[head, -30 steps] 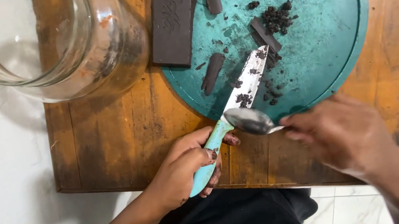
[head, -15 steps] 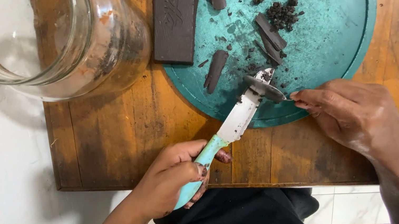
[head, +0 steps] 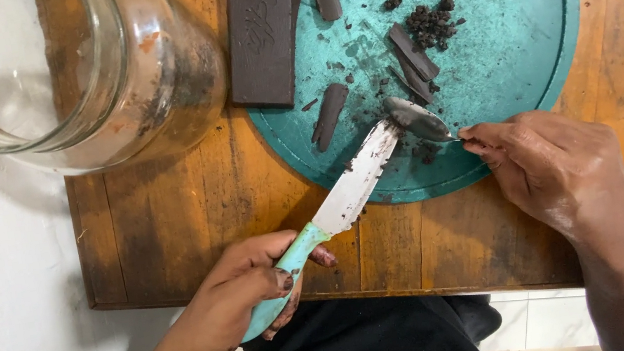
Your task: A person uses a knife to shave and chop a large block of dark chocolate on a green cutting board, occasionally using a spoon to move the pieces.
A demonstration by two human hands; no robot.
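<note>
- Head view: left hand fingers were clamped on the knife.
- Right hand fingers pinched the spoon, scraping chocolate bits off the blade.

1. One large glass jar stood on the table.
2. One round teal board lay there.
3. One knife and one spoon were in hand.
4. One big chocolate slab lay beside at least four smaller strips.
5. Two hands showed.
</note>
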